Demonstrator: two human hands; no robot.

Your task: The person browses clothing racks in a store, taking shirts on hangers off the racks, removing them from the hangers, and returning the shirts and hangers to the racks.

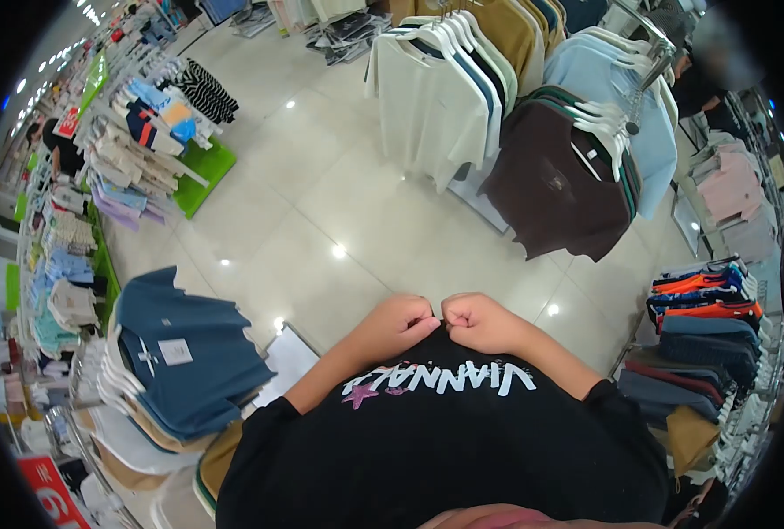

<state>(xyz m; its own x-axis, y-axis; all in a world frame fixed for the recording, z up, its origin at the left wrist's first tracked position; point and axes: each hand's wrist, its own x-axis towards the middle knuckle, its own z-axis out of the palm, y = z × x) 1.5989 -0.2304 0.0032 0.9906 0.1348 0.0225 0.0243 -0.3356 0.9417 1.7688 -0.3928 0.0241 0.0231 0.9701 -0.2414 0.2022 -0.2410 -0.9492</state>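
My left hand (407,321) and my right hand (471,319) are held close together in front of my black T-shirt (445,441), which has white lettering and a pink star. Both are closed, fingers curled inward. A small dark bit shows between them, but whether it is the shirt or something else I cannot tell. What the fingers hold, if anything, is hidden. Off to the left hangs a blue T-shirt (193,353) with a white tag on a white hanger. Beyond my right hand hangs a dark brown T-shirt (555,176).
Ahead, a rack carries white shirts (427,106) and light blue shirts (599,70). Folded-looking dark and orange garments (705,309) hang at the right. Tiled floor (321,212) stretches between the racks. Green-based racks (205,172) and a red sign (52,494) are at the left.
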